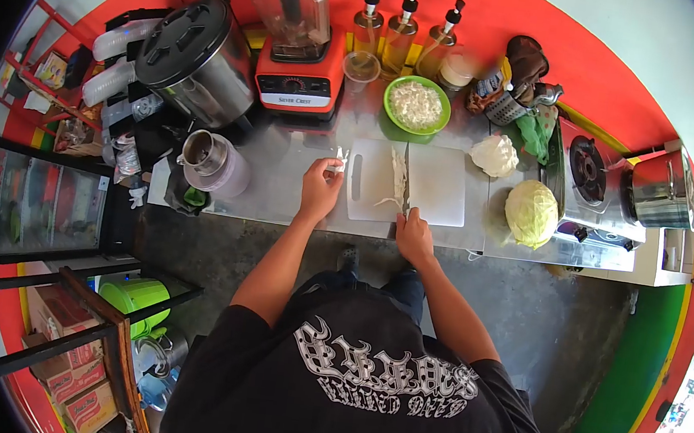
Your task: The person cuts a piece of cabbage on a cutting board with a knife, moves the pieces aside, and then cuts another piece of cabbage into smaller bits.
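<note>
My right hand (415, 238) grips a knife (407, 181), its blade pointing away from me on the white cutting board (442, 194). Along the blade's left side lies a narrow strip of shredded cabbage (397, 176). Just left of the board, my left hand (321, 187) is closed, with a small white piece of cabbage (341, 157) at its fingertips. Beyond the board stands a green bowl (387, 105) heaped with shredded cabbage. On the right, a cut white cabbage piece (495, 155) sits behind a whole pale green cabbage (532, 214).
Along the back stand a red blender (295, 86), several oil bottles (399, 40) and a clear plastic cup (361, 67). A large steel pot (202, 62) and a pink container (221, 171) are left. A gas stove (586, 170) with a steel pot (663, 191) is right.
</note>
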Motion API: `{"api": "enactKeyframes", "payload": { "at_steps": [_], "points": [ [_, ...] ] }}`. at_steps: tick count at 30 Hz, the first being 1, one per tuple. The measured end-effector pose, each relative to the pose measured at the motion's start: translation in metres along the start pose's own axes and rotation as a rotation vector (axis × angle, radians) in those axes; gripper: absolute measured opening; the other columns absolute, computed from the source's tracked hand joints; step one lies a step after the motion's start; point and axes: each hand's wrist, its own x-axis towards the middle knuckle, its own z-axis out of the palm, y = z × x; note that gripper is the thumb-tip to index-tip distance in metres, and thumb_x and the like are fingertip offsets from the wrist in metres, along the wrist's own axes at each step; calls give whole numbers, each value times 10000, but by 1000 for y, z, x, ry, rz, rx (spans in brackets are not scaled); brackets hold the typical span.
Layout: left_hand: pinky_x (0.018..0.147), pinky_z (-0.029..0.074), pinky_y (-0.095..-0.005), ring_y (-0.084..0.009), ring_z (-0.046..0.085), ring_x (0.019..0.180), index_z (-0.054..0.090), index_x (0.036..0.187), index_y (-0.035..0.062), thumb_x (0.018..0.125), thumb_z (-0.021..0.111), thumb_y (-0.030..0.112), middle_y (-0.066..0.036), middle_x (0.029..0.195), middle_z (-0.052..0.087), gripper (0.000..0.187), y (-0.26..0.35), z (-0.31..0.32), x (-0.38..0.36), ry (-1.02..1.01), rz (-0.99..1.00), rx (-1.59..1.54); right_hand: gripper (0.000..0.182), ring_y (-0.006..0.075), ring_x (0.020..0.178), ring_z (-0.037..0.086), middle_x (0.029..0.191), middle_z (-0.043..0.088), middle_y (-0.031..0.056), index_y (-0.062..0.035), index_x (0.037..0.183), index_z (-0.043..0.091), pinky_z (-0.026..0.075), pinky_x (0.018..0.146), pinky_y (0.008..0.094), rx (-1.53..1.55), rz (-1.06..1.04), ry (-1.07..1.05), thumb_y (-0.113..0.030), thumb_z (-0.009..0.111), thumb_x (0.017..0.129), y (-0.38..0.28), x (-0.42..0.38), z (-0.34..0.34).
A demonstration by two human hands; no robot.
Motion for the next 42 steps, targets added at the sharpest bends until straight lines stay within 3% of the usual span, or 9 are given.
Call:
{"api": "enactKeyframes", "payload": {
  "at_steps": [2,4,10,16,24,26,29,32,42],
  "points": [
    [679,532,-311,-173,641,718,672,1065,18,870,685,-15,-102,1053,681,198,4,-8,-1,-8,-92,5,362,575,858,622,881,652,372,25,1048,470,480,785,648,19,-13,-9,-334,516,1028,-7,3,7],
    [679,529,-306,-156,631,731,671,1076,19,876,683,-18,-83,1057,688,204,5,-11,-3,-12,-83,16,382,565,891,647,928,671,358,9,1100,474,507,810,637,-18,-27,-121,-366,502,1030,-15,6,8],
    [664,524,-307,-159,615,715,654,1106,17,884,639,-32,-83,1072,694,228,26,7,-2,-90,-3,-26,372,558,875,645,905,676,344,-2,1111,489,503,793,638,-33,-123,-99,-362,520,1022,-15,10,4],
    [716,532,-299,-146,620,752,655,1196,7,888,603,-44,-84,1072,725,317,44,62,-1,-371,81,-69,365,540,884,643,896,679,331,-16,1094,513,494,787,628,3,30,-24,-371,539,1012,16,-7,-27],
    [808,535,-385,-313,667,874,679,1192,23,905,567,-54,-172,1149,696,317,54,130,-7,-689,137,-43,383,529,864,643,894,681,312,-22,1029,537,483,764,623,40,147,104,-404,562,1003,78,-45,-57],
    [855,521,-409,-360,655,930,698,1168,32,881,542,-70,-160,1161,698,343,45,137,-7,-695,189,-30,384,526,862,642,883,683,300,-29,1031,539,483,757,620,9,161,119,-411,565,1002,84,-51,-62],
    [990,403,-465,-301,589,1126,730,1129,112,807,607,-16,-72,1168,702,367,55,136,-8,-619,342,428,381,523,850,644,871,685,293,-38,1031,536,485,749,616,-4,186,103,-418,565,1003,85,-56,-69],
    [997,360,-473,-284,560,1145,732,1122,125,823,640,35,-49,1176,675,325,56,140,-12,-513,439,382,381,522,833,645,857,685,286,-45,1045,536,489,742,614,-23,157,112,-423,557,1006,85,-57,-69],
    [937,401,-430,-276,574,1059,701,1048,111,825,750,160,-31,1047,659,234,44,170,-20,-448,516,384,350,493,809,662,836,695,255,-57,1031,546,504,723,594,-64,151,86,-406,562,1006,63,-49,-67]
  ]
}}
